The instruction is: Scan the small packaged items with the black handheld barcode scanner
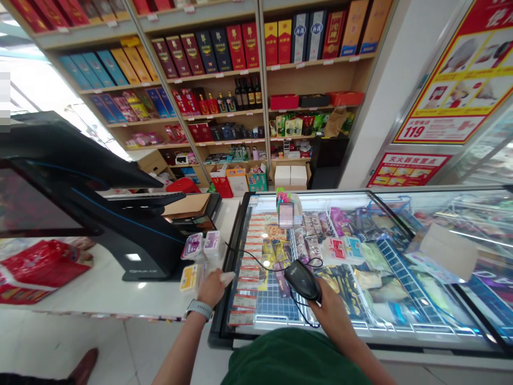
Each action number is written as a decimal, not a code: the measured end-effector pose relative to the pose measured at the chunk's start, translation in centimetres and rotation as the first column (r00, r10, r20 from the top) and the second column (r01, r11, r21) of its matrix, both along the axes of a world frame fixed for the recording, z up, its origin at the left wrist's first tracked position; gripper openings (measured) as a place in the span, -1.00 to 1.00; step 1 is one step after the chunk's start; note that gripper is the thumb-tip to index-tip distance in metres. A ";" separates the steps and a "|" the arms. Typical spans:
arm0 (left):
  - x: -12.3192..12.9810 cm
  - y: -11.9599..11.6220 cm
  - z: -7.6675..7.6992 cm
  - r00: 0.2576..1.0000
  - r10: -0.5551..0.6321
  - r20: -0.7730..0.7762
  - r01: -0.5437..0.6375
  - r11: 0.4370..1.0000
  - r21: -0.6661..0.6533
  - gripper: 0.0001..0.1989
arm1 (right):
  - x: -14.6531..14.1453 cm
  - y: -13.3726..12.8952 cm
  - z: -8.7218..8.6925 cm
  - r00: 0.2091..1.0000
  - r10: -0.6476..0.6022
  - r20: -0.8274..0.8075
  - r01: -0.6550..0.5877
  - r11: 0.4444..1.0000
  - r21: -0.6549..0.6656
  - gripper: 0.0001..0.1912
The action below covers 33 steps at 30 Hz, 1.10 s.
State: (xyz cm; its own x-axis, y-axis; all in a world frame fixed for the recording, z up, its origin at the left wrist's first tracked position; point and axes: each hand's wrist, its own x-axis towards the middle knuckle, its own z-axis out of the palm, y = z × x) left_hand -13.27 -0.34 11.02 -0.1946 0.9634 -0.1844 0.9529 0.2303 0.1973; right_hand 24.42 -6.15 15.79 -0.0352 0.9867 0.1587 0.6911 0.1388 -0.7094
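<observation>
"Left hand [210, 287] — what was it doing?"

"It was half-curled, with the yellow-labelled tub [189, 277] at its ten o'clock; I couldn't tell whether it gripped anything. Right hand [331, 310] was wrapped round the black scanner [303, 280], at that hand's ten o'clock, over the freezer [219, 321]."

"What could have gone wrong?"

"A careless nudge might have pushed the tub into the two purple-labelled tubs [193, 246] at its one o'clock — and the looped cable [276, 270] might have snagged if tugged."

"Any writing?"

"Lettering on the terminal [132, 235], at eight o'clock in view, was unclear. The red-and-yellow poster [441, 107] at two read 119; the sign [409, 170] at three read 灭火器放置点."
</observation>
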 end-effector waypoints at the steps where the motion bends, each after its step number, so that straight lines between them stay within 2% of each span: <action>1: 0.5 0.0 -0.2 0.999 -0.030 0.023 0.031 0.998 -0.050 -0.78 | 0.0 0.0 0.1 1.000 0.001 -0.004 -0.001 1.000 0.000 -0.62; 4: 2.0 0.4 -0.6 0.994 -0.091 0.055 0.098 0.982 -0.161 -0.85 | 0.1 -0.1 0.3 1.000 -0.008 0.004 0.008 1.000 0.000 -0.64; 8: 3.6 1.0 -1.0 0.996 -0.086 0.019 0.088 0.977 -0.192 -0.81 | 0.1 -0.2 0.1 1.000 -0.011 0.007 0.011 1.000 0.002 -0.66; 12: 4.3 1.3 -2.0 0.995 -0.099 0.025 0.101 0.990 -0.103 -0.73 | 0.1 -0.2 -0.1 1.000 -0.005 0.018 0.005 1.000 -0.004 -0.65; 17: 4.3 1.2 -4.2 0.988 -0.145 0.048 0.141 0.986 0.086 -0.46 | 0.1 -0.1 -0.1 0.999 0.011 0.036 -0.010 1.000 -0.029 -0.65; 22: 4.2 1.2 -5.7 0.985 -0.161 0.062 0.148 0.973 0.176 -0.38 | 0.0 -0.1 0.1 0.998 0.027 0.055 -0.024 0.999 -0.046 -0.64; 25: 4.3 1.6 -5.9 0.983 -0.178 0.053 0.165 0.967 0.193 -0.33 | -0.1 -0.1 0.2 0.998 0.032 0.058 -0.029 0.998 -0.049 -0.65; 33: 4.0 3.4 -6.3 0.987 -0.139 0.084 0.132 0.987 0.088 -0.13 | -0.1 -0.1 -0.3 0.997 0.031 0.074 -0.029 0.999 -0.022 -0.65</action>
